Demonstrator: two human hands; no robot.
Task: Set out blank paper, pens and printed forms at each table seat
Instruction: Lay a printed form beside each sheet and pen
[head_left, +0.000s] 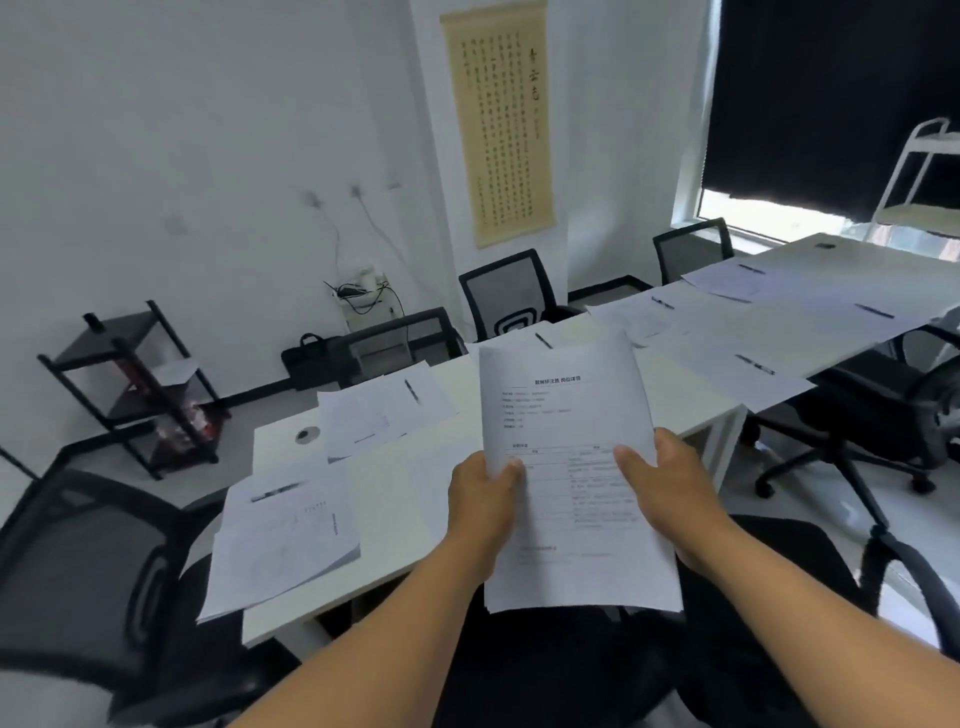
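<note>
A stack of printed forms (566, 415) is held upright in front of me, above the near edge of the long white table (415, 499). My left hand (485, 493) pinches its left edge and my right hand (662, 478) grips its right edge, thumb on the top sheet. Sheets lie at several seats: a near-left pile (285, 540) with a pen (275, 491) on it, another set (384, 410) with a pen (412, 391), and more papers with pens (756, 365) along the far right.
Black mesh office chairs stand around the table, one at near left (78, 561), one under my arms, others at the far side (506, 296) and right (883, 415). A black shelf rack (135, 384) stands by the left wall. A round cable port (307, 434) is in the tabletop.
</note>
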